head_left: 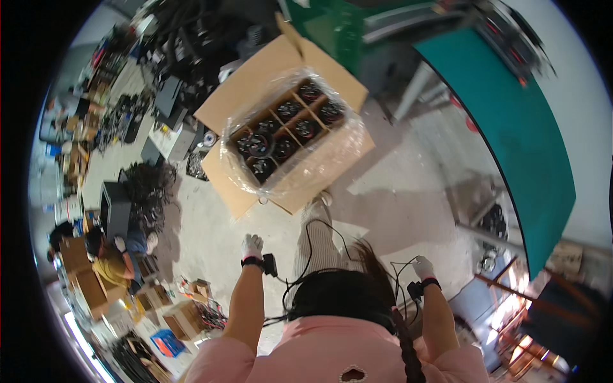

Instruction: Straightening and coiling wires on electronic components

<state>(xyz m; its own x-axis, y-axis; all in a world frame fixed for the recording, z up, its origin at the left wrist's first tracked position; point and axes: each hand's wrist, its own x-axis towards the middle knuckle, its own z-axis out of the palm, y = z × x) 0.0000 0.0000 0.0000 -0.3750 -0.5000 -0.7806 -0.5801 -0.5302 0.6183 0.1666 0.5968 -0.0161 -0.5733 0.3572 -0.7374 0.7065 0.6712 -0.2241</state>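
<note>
My left hand [253,246], in a white glove, hangs beside my striped trouser leg with its fingers slightly bent and somewhat apart. Nothing shows in it. My right hand [423,267], also gloved, hangs low on the other side; its fingers are too small and foreshortened to read. Both wrists carry black strapped devices with cables. Ahead of me stands an open cardboard box [220,105], its flaps folded out and a clear plastic liner [348,152] spread over its rim. Round black parts with wires [306,129] sit inside between cardboard dividers. Neither hand touches the box.
A green-topped table [511,127] runs along the right. Dark tangled parts [148,191] are heaped at left, near a seated person [115,265] among cartons. A green container [329,32] stands behind the box. Metal frames [530,319] are at lower right.
</note>
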